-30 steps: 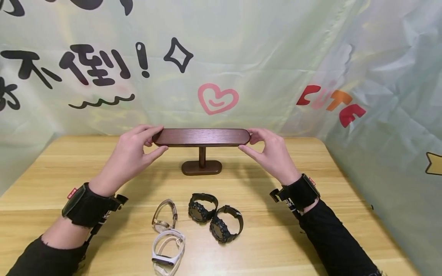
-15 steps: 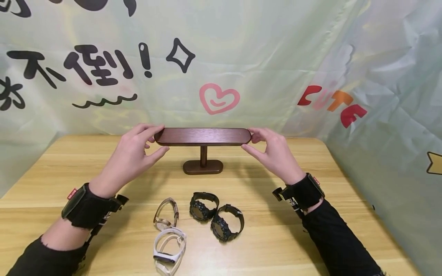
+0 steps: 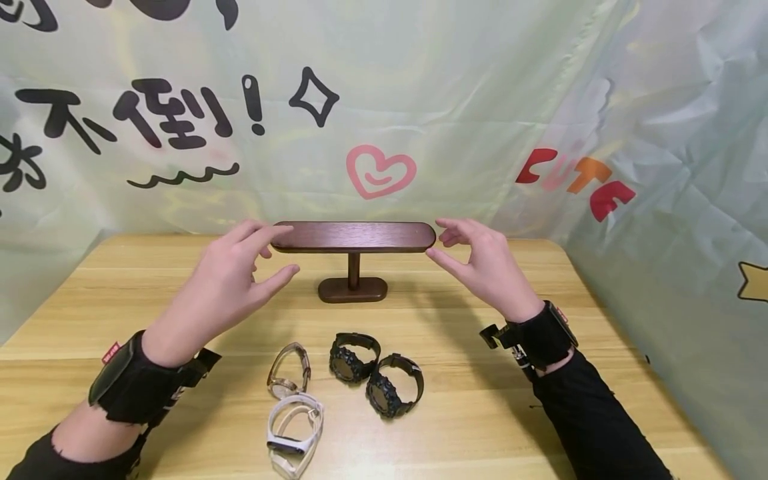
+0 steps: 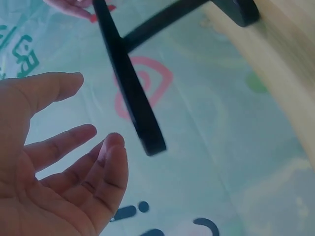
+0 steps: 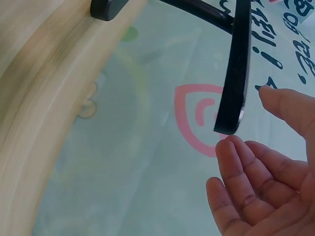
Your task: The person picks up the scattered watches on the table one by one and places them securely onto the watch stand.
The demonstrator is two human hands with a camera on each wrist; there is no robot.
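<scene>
A dark brown wooden T-shaped stand is upright near the back of the table, its flat bar on a short post over an oval base. My left hand hovers at the bar's left end, fingers spread; the left wrist view shows a gap between the fingertips and the bar. At the other end, my right hand is held with thumb and fingers apart. In the right wrist view its fingertips are close to the bar's end, and I cannot tell if they touch. Neither hand holds anything.
Two black watches lie in front of the stand. Left of them are a slim watch with a gold case and a white band, with a pale strap beside it. A printed cloth hangs behind the table.
Both hands have come away from the bar's ends, the left back and slightly down, the right outward. Stand and watches have kept their places.
</scene>
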